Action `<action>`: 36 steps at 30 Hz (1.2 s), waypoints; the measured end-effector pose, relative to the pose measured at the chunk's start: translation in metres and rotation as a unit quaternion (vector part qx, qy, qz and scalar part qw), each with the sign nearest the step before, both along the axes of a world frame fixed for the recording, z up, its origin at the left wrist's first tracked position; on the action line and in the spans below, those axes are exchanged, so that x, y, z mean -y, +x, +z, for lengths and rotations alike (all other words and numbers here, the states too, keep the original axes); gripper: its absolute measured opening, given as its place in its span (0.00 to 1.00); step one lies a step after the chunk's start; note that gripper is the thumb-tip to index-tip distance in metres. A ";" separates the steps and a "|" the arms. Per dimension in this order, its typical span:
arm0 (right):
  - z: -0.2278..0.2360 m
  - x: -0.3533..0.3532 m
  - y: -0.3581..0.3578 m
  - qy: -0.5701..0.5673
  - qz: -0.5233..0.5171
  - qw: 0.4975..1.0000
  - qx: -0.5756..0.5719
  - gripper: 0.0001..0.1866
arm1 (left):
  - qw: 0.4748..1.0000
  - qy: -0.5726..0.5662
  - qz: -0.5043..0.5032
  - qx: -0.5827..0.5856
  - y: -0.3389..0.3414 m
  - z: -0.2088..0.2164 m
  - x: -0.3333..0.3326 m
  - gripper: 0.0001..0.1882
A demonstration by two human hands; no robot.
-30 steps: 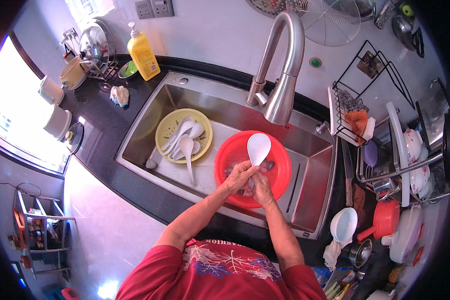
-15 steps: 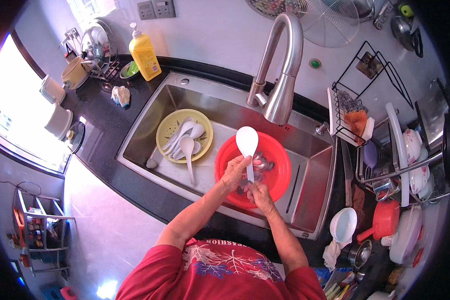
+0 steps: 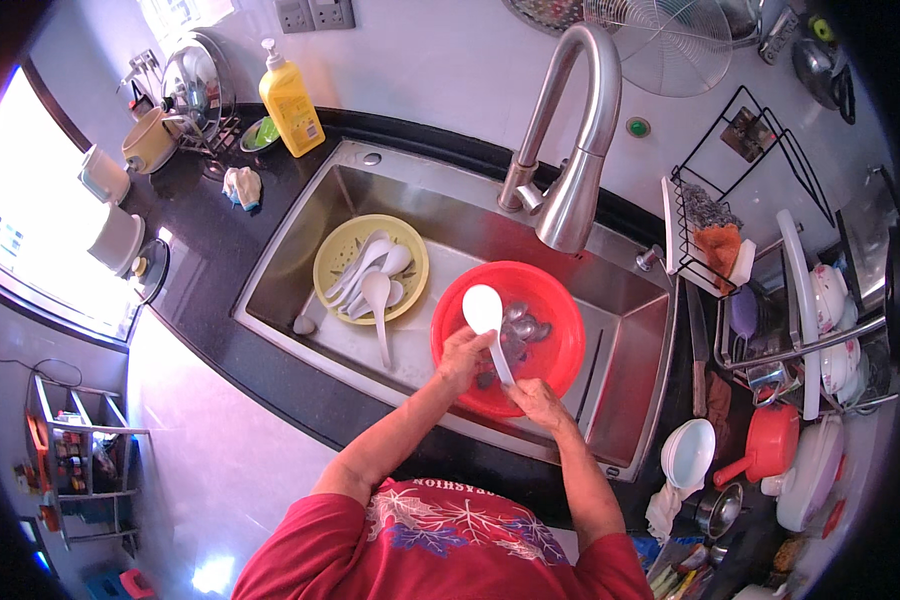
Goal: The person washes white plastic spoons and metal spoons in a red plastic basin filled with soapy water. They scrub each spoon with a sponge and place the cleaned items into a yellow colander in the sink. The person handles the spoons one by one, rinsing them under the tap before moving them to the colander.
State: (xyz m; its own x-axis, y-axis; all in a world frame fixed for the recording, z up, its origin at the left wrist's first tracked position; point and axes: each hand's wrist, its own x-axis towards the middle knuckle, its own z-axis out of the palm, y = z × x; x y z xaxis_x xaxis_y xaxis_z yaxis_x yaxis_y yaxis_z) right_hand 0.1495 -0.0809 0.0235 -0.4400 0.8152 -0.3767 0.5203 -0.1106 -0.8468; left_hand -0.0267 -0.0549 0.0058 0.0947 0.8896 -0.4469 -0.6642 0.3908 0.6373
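A white serving spoon [image 3: 483, 309] is held over the red basin [image 3: 562, 375], its bowl pointing away from me and a little to the left. My left hand [image 3: 463, 358] is closed around its neck, just below the bowl. At the handle's lower end, my right hand [image 3: 540, 404] grips with closed fingers. Several metal spoons [image 3: 522, 328] lie in the water of the basin, partly hidden by my hands. Left of the basin, a yellow colander [image 3: 327, 248] holds several white spoons [image 3: 376, 288]; one handle sticks out over its near rim.
Both vessels stand in a steel sink [image 3: 630, 340] under a tall faucet [image 3: 582, 180]. A yellow pump bottle [image 3: 290, 105] and a crumpled cloth [image 3: 242, 188] are behind left. To the right are a wire rack [image 3: 705, 225], white bowls [image 3: 688, 452] and a red pan [image 3: 770, 445].
The serving spoon has come down toward me, its bowl now tilted to the left. My right hand has shifted slightly right and nearer to me; both hands still hold the spoon.
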 end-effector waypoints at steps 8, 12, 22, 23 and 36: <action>0.003 -0.012 -0.009 -0.008 -0.014 0.996 -0.084 0.09 | 0.998 -0.035 -0.007 -0.042 0.003 0.002 0.009 0.11; -0.008 -0.023 -0.018 0.055 -0.087 0.994 -0.046 0.08 | 0.973 0.042 0.001 -0.226 -0.015 0.006 -0.002 0.14; -0.037 -0.030 -0.050 0.098 -0.050 0.987 -0.116 0.10 | 0.950 0.013 0.065 -0.306 -0.044 -0.010 -0.027 0.11; -0.033 -0.030 -0.050 0.097 -0.034 0.990 -0.102 0.10 | 0.905 -0.012 0.116 -0.409 -0.081 -0.068 -0.035 0.10; -0.042 -0.027 -0.028 -0.028 -0.133 0.984 -0.115 0.11 | 0.702 -0.273 -0.061 -0.655 -0.132 -0.057 -0.024 0.27</action>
